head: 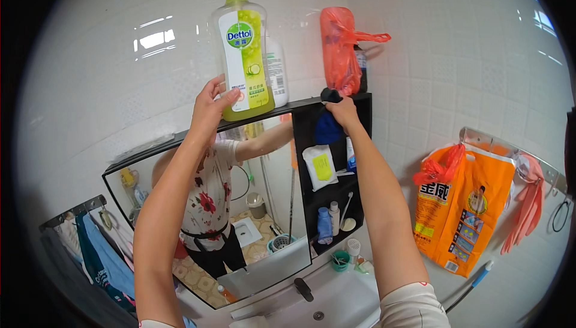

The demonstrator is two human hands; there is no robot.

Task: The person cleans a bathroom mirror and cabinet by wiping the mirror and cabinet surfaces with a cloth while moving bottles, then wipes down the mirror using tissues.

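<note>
My left hand (210,105) grips the lower part of a clear Dettol pump bottle (246,58) with a green pump and a little green liquid at its base. The bottle is at the top edge of a black mirror cabinet (330,103); whether it rests there, I cannot tell. Behind it stands a white bottle (276,71), partly hidden. In my right hand (344,114) is a dark cloth (330,128), black at the top and blue below, hanging before the cabinet's upper shelf. Just above that hand, a red plastic bag (338,49) wraps something on the cabinet top, next to a dark bottle (361,69).
Open shelves hold a wipes pack (321,167), a blue bottle (324,225) and a toothbrush (346,209). Below are a washbasin (342,296) with a dark faucet (303,289) and a green cup (340,260). An orange bag (463,211) and pink gloves (527,202) hang right; towels (105,247) hang left.
</note>
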